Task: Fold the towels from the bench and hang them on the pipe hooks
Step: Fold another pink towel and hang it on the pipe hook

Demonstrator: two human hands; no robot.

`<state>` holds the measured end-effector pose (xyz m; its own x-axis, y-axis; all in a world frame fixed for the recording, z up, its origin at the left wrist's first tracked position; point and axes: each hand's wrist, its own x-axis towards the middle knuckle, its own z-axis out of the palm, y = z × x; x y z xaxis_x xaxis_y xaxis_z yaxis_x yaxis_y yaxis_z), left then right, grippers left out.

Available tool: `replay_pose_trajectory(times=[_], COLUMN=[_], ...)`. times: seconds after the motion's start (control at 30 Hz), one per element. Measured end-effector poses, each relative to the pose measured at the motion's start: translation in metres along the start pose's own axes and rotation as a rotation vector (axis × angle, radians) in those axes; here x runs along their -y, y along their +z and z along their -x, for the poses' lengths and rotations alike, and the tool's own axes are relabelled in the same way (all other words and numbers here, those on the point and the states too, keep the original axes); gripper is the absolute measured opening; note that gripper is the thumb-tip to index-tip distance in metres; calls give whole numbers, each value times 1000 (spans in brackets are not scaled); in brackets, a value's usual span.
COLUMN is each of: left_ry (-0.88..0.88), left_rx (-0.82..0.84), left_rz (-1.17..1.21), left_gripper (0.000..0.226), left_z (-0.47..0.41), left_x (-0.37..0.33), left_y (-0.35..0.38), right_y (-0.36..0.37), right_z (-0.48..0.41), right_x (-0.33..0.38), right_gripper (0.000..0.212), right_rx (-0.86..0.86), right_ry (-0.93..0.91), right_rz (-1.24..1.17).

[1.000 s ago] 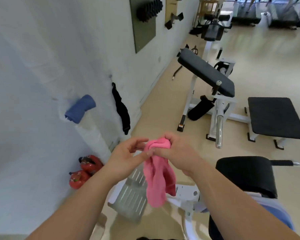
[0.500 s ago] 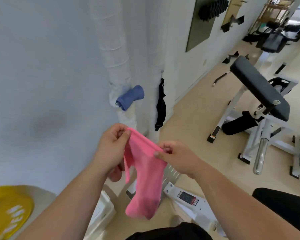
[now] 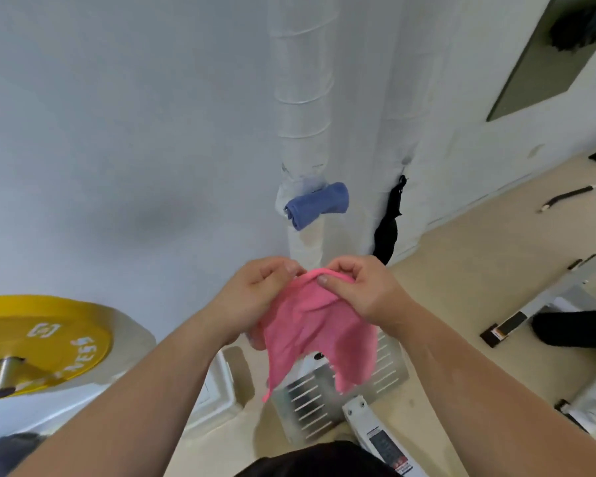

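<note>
A pink towel (image 3: 310, 321) hangs folded over between my hands, in front of the white wrapped pipe (image 3: 301, 108). My left hand (image 3: 255, 297) pinches its top edge on the left. My right hand (image 3: 362, 290) pinches the same edge on the right, thumb on the fold. The towel's lower corners dangle free. A blue towel (image 3: 315, 204), rolled up, hangs on a hook of the pipe just above my hands. A black cloth (image 3: 387, 228) hangs on the second pipe to the right.
A yellow weight plate (image 3: 49, 339) on a bar sits at the left. Below my hands are a white machine frame and a ribbed metal footplate (image 3: 386, 373). Gym machine legs stand on the beige floor at the right. The white wall is close ahead.
The view has turned toward the wall and come closer to the pipe. My hands have drawn together on the towel's top edge and raised it toward the pipe.
</note>
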<state>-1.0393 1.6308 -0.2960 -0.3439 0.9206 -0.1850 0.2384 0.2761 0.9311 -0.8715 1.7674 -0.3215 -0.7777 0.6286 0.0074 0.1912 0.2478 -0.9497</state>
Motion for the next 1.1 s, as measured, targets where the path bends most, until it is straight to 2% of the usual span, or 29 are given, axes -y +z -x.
replay_pose_trajectory(times=[0.07,0.13,0.23,0.3,0.43,0.57,0.7,0.87,0.97,1.1], left_ry=[-38,-60,-46,-45,-83,-162,-252,-338,-419,-619], left_rx=[-8,-17,-107,-228,-486,-745,-920,-881,-883,-885], left_rz=[-35,-84,-112,-99,-117,-27,-29,-14,-32,-242], left_gripper=[45,30,21,20,21,21,19,21,22,15], left_z=[-9,-20,-35,-41,-46,-46,-43,-38,-35,-31], left_x=[-8,-9,-8,-6,-2,14,42,73,97,122], left_y=[9,21,38,45,48,18,-24,-52,-56,-51], right_y=[-13,-20,-30,-37,-53,-62,-77,-87,-76,-58], right_z=[-9,-16,-27,-34,-44,-44,-44,-42,-45,-49], right_x=[-10,-16,-26,-36,-59,-72,-81,-79,-76,-78], right_gripper=[10,10,11,10,24,22,20,7,11,13], right_rx=[17,63,110,153,247,215,167,148,132,43], right_ry=[-6,-1,28,45,89,149,179,160,143,123], right_rz=[8,-12,-114,-121,-35,-120,-36,42,192,375])
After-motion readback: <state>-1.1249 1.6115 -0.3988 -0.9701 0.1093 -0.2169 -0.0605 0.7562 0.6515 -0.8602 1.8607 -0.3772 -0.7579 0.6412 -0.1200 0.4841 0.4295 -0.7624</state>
